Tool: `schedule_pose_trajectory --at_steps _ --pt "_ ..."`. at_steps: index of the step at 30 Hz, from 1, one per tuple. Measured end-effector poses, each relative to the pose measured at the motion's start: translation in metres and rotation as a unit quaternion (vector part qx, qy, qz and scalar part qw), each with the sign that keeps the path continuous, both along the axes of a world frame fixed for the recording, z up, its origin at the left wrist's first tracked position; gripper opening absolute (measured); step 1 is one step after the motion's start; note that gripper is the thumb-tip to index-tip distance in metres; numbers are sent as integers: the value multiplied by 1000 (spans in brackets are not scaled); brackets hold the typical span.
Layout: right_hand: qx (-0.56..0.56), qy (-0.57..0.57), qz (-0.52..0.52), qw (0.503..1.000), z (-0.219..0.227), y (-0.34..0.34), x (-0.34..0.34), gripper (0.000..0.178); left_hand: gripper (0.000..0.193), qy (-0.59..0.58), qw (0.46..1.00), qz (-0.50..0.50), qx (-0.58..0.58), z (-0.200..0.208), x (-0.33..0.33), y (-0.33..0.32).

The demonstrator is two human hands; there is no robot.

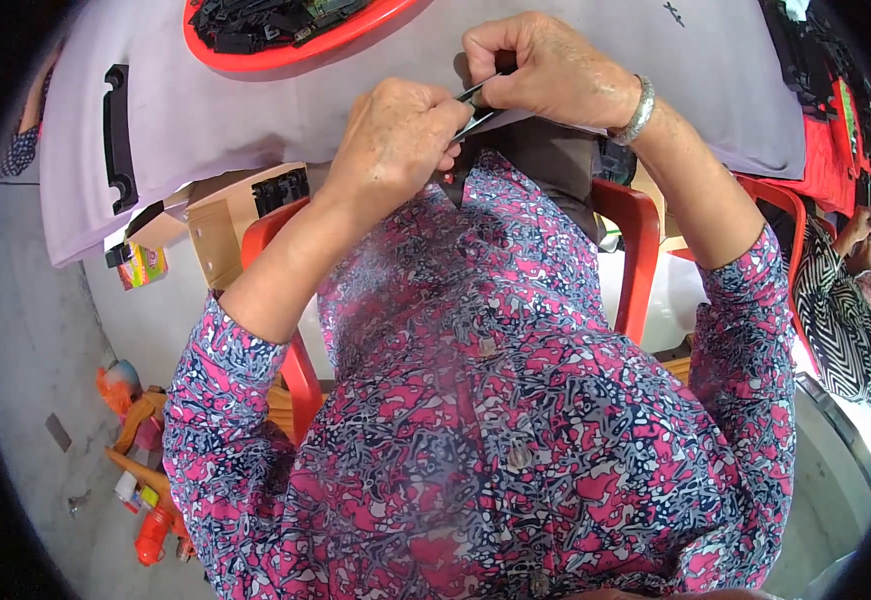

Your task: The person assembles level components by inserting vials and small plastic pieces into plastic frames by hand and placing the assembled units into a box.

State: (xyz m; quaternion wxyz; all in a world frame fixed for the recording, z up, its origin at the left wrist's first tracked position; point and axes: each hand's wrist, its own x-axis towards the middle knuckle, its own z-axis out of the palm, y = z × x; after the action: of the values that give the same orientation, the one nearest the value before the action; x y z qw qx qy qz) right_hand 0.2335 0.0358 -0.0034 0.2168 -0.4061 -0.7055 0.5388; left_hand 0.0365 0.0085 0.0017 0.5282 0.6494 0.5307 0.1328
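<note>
My left hand (391,140) is closed in a pinch at the near edge of the cloth-covered table (616,30). My right hand (561,80), with a silver bangle at its wrist, pinches just beyond it to the right. Between the fingertips of both hands runs a thin black strip (472,93), narrow and slightly shiny. My fingers hide most of it, so its full shape cannot be made out. At the far left of the hands, a red basin (286,60) holds a heap of small black plastic parts (256,25).
A long black bracket-like part (118,140) lies on the table's left side. Open cardboard boxes (218,235) stand below the table edge. A red chair (636,250) surrounds me. More black parts (806,60) lie at the far right, near a person in a zigzag-patterned garment (836,320).
</note>
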Motion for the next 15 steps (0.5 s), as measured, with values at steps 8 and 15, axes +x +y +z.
schedule_pose_trajectory --at_steps 8,15 --pt "26 -28 -3 999 -1 0 -2 16 34 -18 1000 11 -10 -4 0 -2" --pt "150 -31 19 988 -1 -3 -2 17 35 -14 999 27 -22 -2 2 -3"
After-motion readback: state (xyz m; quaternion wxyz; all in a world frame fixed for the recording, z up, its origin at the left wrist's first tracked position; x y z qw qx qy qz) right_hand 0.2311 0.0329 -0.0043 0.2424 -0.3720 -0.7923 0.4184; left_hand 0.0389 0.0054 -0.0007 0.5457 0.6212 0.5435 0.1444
